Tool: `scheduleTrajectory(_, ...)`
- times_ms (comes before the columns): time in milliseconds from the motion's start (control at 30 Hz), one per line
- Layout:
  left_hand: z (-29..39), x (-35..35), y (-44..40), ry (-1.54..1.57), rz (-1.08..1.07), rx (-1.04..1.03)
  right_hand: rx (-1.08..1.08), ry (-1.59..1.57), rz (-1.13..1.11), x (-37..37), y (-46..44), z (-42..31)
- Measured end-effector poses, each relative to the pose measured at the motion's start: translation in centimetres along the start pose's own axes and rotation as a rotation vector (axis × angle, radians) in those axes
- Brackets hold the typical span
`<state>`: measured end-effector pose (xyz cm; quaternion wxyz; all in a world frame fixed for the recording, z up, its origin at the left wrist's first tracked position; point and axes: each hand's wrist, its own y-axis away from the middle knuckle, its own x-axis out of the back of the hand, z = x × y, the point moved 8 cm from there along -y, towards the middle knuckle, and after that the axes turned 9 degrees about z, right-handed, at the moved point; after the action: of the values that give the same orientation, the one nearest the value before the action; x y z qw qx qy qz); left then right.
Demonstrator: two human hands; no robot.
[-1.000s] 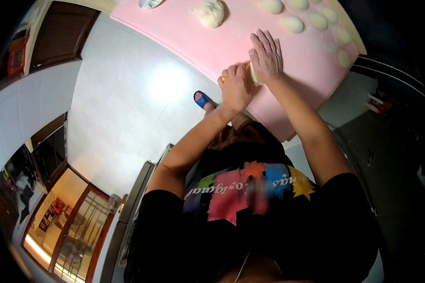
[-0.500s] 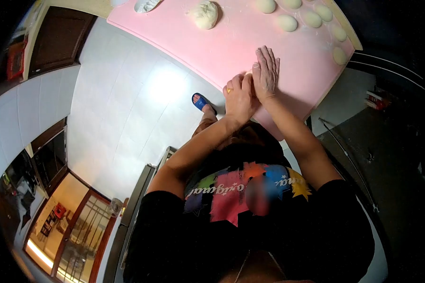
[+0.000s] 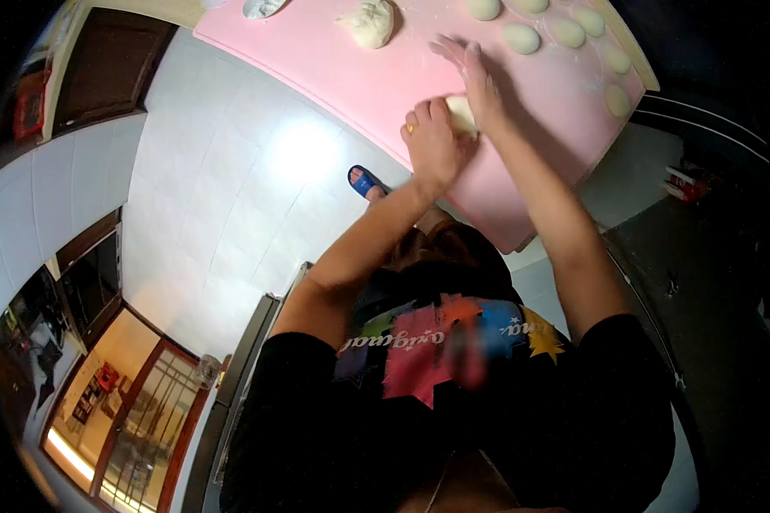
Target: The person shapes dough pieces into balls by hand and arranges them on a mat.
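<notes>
A pale piece of dough (image 3: 462, 114) lies on the pink mat (image 3: 543, 111) between my two hands. Curled fingers of my left hand (image 3: 436, 147), with a gold ring on one of them, hold the dough from its left side. My right hand (image 3: 482, 92) is on the dough's right side, its fingers stretched out, slightly blurred and pointing up and left. Part of the dough is hidden by the hands. Farther back sits a larger lump of dough (image 3: 370, 24).
Several round dough balls (image 3: 521, 38) are spread over the mat's back right, with traces of flour around them. A metal bowl (image 3: 263, 8) stands at the back left. The mat's edge runs diagonally above a pale tiled floor (image 3: 231, 188).
My right hand has turned from lying flat to slanting up and left, uncovering some dough. My left hand has shifted slightly left, and its fingers have moved up a little.
</notes>
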<state>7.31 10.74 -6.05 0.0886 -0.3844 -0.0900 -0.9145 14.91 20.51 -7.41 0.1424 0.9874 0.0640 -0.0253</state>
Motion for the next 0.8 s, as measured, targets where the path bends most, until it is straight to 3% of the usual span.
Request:
scheduleTrajectory(33, -0.7, -0.3, 1.8, 0.002, -0.004, -0.001, -0.001, 0.001, 0.004, 0.2, 2.2, 1.4)
scheduleTrajectory(100, -0.5, 0.1, 4.6, 0.005, 0.099, -0.182, 0.547, 1.09, 0.318, 1.7, 6.3, 2.6)
scheduleTrajectory(233, -1.5, 2.0, 4.7, 0.078, 0.017, -0.221, 0.605, 1.203, 0.26, 1.0, 6.6, 1.4)
scheduleTrajectory(300, -2.3, 1.9, 1.8, 0.098, -0.091, -0.143, 0.769, 1.235, 0.171, 0.0, 4.2, -0.1)
scheduleTrajectory(433, -2.2, 1.7, -3.5, 0.012, -0.12, -0.014, 0.878, 1.273, 0.09, -1.2, -1.0, -0.9)
scheduleTrajectory(567, -0.4, 1.1, -3.1, 0.046, -0.038, 0.051, 0.956, 1.376, -0.025, -2.4, -2.1, 0.3)
scheduleTrajectory(600, -0.3, 0.5, -1.7, 0.044, -0.006, 0.034, 0.664, 0.782, -0.162, -1.1, -3.0, 0.9)
scheduleTrajectory(633, -0.5, 0.1, -0.3, 0.044, 0.024, 0.018, 0.66, 0.786, -0.161, -1.4, -1.6, 0.8)
scheduleTrajectory(700, -1.0, -0.3, 2.9, 0.049, 0.031, -0.053, 0.636, 0.81, 0.185, 0.2, 2.7, -0.2)
scheduleTrajectory(767, -1.1, -0.4, 5.4, 0.001, 0.047, -0.154, 0.577, 1.069, 0.352, 1.6, 6.4, 3.4)
scheduleTrajectory(800, -1.4, -0.1, 5.8, 0.003, 0.027, -0.169, 0.63, 1.157, 0.331, 1.3, 7.2, 2.8)
